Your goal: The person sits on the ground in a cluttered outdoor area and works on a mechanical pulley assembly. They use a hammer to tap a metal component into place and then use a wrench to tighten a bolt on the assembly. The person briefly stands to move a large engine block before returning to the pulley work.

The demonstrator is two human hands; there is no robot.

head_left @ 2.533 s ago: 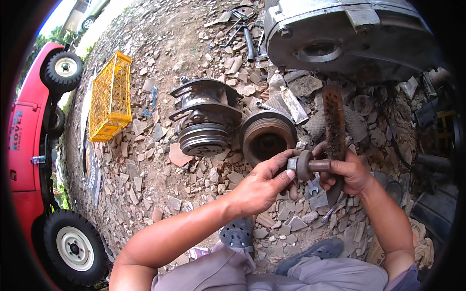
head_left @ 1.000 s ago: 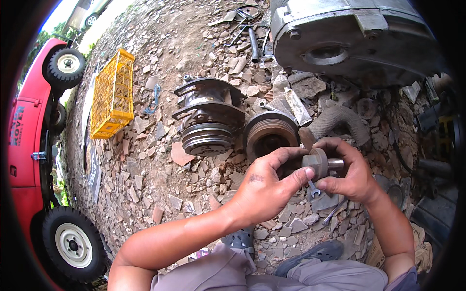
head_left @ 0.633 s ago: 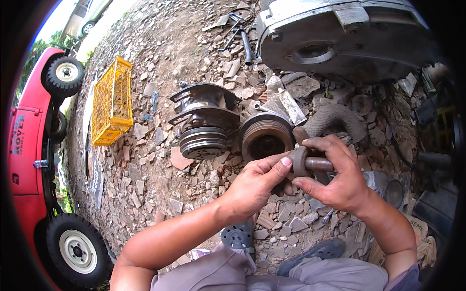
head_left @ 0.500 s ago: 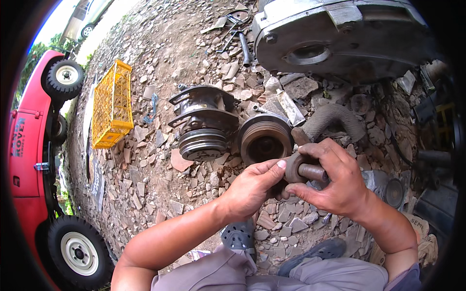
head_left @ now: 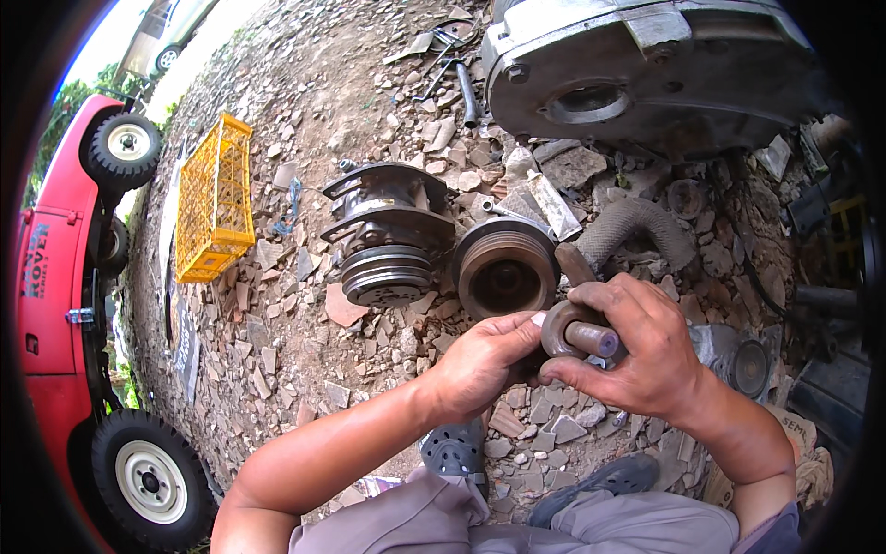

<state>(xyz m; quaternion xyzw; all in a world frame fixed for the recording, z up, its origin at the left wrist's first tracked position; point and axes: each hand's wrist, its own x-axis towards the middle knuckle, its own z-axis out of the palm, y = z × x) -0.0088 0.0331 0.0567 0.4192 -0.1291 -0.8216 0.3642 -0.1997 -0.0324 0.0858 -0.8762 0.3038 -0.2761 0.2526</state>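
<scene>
Between my two hands is a rusty metal shaft with a thick ring around it (head_left: 589, 337). A round arm of brown metal (head_left: 574, 263) sticks out beyond my right fingers; whether it belongs to the same piece is hidden. My right hand (head_left: 651, 346) curls its fingers and thumb around the ring and shaft. From the left, my left hand (head_left: 480, 365) presses its thumb to the ring's side, its other fingers mostly hidden beneath. Just beyond lie a rusty ribbed pulley (head_left: 472, 263) and a dark compressor-like unit with a grooved pulley (head_left: 383, 242).
A large grey metal casing (head_left: 688, 92) fills the upper right. Near it lie a curved textured hose (head_left: 637, 222) and a dark bar tool (head_left: 467, 97). A yellow crate (head_left: 214, 203) and a red vehicle (head_left: 60, 295) are at left. Broken stones (head_left: 277, 314) cover the ground.
The shaft and ring have turned in my hands, so the shaft's bluish end now faces me more. My right hand has shifted slightly; the things on the ground have not moved.
</scene>
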